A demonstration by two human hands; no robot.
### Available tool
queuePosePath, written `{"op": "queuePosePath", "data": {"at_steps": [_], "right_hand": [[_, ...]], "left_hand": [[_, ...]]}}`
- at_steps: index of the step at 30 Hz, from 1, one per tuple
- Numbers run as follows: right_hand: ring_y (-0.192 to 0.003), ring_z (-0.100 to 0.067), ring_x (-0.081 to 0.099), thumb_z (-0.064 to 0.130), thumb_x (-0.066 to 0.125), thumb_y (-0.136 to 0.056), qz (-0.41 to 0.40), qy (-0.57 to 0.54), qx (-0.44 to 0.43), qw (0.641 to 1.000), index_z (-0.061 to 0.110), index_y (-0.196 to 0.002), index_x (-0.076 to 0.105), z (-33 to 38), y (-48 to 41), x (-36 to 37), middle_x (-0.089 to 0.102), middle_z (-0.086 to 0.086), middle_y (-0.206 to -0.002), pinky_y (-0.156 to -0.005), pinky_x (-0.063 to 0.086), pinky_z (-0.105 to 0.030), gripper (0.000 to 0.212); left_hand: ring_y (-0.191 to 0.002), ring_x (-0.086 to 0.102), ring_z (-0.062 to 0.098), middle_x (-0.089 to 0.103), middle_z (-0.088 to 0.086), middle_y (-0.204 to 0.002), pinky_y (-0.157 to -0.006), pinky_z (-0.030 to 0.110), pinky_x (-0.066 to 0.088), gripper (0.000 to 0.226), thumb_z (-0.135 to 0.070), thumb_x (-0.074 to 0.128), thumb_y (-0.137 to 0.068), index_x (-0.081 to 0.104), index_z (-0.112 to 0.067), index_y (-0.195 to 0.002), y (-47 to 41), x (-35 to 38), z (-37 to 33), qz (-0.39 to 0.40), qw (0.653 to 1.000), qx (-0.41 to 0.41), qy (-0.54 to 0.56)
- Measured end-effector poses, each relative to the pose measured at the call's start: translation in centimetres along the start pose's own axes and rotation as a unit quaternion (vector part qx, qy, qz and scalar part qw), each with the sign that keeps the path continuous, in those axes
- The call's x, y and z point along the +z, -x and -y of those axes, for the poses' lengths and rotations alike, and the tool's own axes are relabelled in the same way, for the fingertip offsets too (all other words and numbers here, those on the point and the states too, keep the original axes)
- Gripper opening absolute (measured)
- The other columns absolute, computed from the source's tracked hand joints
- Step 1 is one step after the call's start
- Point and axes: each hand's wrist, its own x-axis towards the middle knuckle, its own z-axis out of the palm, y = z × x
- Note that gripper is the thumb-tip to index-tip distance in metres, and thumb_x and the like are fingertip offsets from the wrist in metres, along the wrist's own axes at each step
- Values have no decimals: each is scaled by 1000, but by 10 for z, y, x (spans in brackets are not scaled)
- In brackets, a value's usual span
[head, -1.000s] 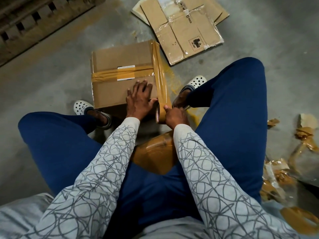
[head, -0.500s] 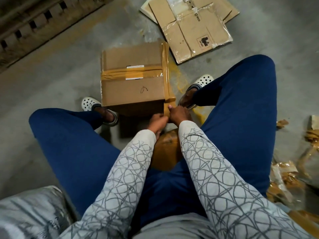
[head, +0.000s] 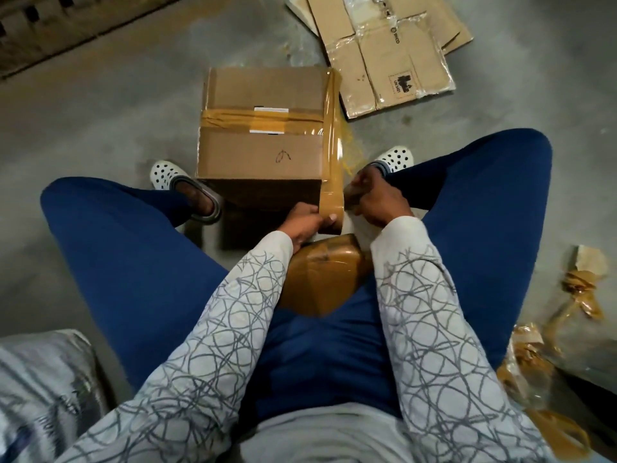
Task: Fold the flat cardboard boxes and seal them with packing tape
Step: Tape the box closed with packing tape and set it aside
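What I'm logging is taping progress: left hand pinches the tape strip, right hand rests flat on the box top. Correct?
No. The head view shows the right hand off the box, gripping the tape roll beside its near right corner. The left hand does pinch the tape strip.

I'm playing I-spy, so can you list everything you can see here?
cardboard box: one, brown, on floor between the feet
tape strip: one, brown, along the box's right edge, down to the hands
flat cardboard boxes: a stack, brown, floor, top right
taped bundle: one, brown, in the lap
tape scraps: several, brown, floor, right
sack: one, grey, bottom left
wooden pallet: one, brown, top left
clogs: two, white, beside the box
trouser legs: two, blue
left hand: pinches the tape strip
right hand: grips the tape roll, mostly hidden
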Motion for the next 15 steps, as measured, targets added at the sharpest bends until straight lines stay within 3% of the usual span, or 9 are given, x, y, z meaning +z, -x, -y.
{"op": "queuePosePath", "data": {"at_steps": [2,4,6,7,9,12,15], "right_hand": [[-104,-28,63,14,50,-99,16,-55,-23,998,24,-133,26,-3,-2,-14,62,-9,-118,-94,52,-50,42],[-90,-21,71,13,47,-103,74,-114,-32,990,15,-137,20,-2,-3,-22,66,-14,-119,-72,61,-38,43],[-62,-8,69,12,46,-105,129,-121,-37,984,7,-134,30,2,-6,-27,70,-15,-111,-42,49,-20,33],[-50,-7,65,13,48,-105,134,-111,-44,984,6,-126,38,5,-9,-28,71,-15,-103,-37,42,-17,24],[-49,-9,62,14,59,-100,104,-103,-58,988,8,-107,51,8,-17,-27,70,-13,-91,-38,40,-17,12],[-74,-15,68,19,78,-86,27,-72,-65,995,19,-83,65,3,-32,-22,72,-6,-91,-58,54,-24,14],[-88,-18,72,26,80,-84,-13,-60,-74,995,22,-85,73,-5,-42,-14,76,-3,-93,-81,60,-36,8]], "left_hand": [[-107,65,20,72,5,-111,-102,40,47,25,-19,69,-92,70,-10,-115,3,-1,0,0,1000,2,-10],[-107,65,19,72,5,-110,-98,38,46,23,-18,68,-92,70,-10,-113,5,-3,-1,2,1000,3,-17],[-105,66,21,73,6,-108,-98,39,47,21,-19,69,-91,71,-10,-110,6,-2,-3,7,1000,6,-26],[-103,67,21,73,6,-106,-99,41,48,20,-19,71,-90,72,-10,-107,6,-2,-2,3,999,6,-31],[-101,68,21,74,5,-103,-101,45,50,21,-21,73,-88,74,-10,-106,5,-1,-1,-6,999,4,-45],[-103,67,20,74,4,-105,-102,45,49,23,-22,73,-88,73,-11,-108,3,1,-2,-7,998,4,-57],[-104,66,20,73,4,-105,-101,44,49,23,-22,72,-89,73,-11,-109,1,0,-1,-4,998,5,-63]]}}
